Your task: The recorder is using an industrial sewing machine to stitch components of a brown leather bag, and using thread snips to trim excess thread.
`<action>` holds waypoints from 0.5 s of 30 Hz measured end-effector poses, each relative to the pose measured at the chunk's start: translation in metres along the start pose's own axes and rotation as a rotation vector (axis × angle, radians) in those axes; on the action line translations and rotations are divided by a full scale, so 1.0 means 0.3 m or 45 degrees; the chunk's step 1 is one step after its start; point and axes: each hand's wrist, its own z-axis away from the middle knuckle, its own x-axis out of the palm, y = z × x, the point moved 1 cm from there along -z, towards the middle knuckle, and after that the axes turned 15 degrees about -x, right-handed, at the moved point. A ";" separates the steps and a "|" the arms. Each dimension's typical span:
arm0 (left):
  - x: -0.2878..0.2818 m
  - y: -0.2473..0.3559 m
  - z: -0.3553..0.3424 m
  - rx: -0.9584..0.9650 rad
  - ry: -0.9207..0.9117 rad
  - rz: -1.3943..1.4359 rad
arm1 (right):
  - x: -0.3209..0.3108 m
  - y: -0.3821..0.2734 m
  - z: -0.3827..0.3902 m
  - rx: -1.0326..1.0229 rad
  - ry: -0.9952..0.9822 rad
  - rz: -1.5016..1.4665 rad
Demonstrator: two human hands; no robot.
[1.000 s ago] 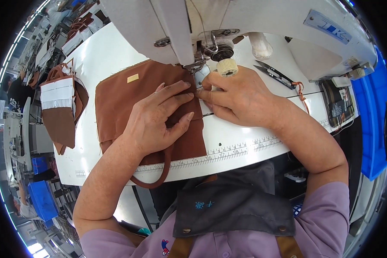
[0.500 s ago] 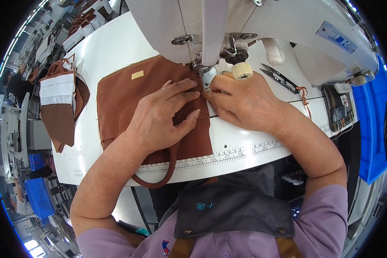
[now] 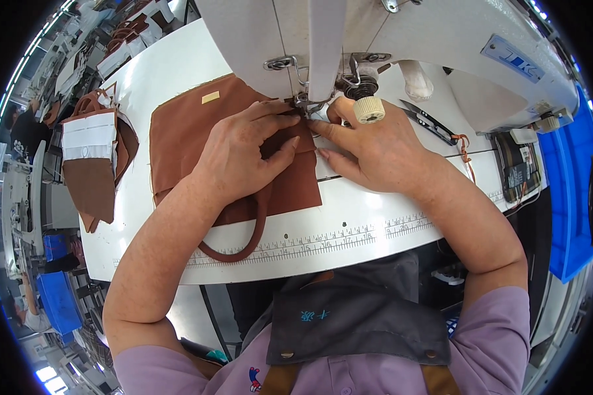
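A brown fabric bag panel (image 3: 184, 131) with a small yellow tag and a looped brown handle (image 3: 260, 227) lies under the needle area of a sewing machine (image 3: 270, 33). My left hand (image 3: 237, 148) rests on the panel, fingers stretched toward the presser foot (image 3: 311, 104) and thumb spread apart. At the panel's right edge, the index fingertip of my right hand (image 3: 375, 145) touches the fabric beside the foot. Its thumb lies apart, lower on the white table, and its other fingers are partly hidden behind the machine's cream knob (image 3: 369, 110).
Black thread snips (image 3: 431, 122) with an orange cord lie right of my right hand. A ruler strip (image 3: 323, 247) runs along the table's front edge. Brown bag pieces (image 3: 92, 178) hang at the left side. A blue bin (image 3: 566, 191) stands at far right.
The brown panel and its handle have shifted away from me, deeper under the machine. My left hand has moved forward with it. My right thumb has spread from the index finger.
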 end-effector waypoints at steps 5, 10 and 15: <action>0.001 0.003 -0.006 -0.002 0.003 0.005 | 0.001 0.018 0.016 0.034 0.008 -0.031; -0.001 0.008 -0.007 -0.035 -0.006 -0.007 | 0.008 0.028 0.020 0.039 0.072 -0.050; -0.008 0.014 -0.007 -0.063 -0.055 -0.019 | 0.001 0.038 0.036 -0.021 0.032 0.007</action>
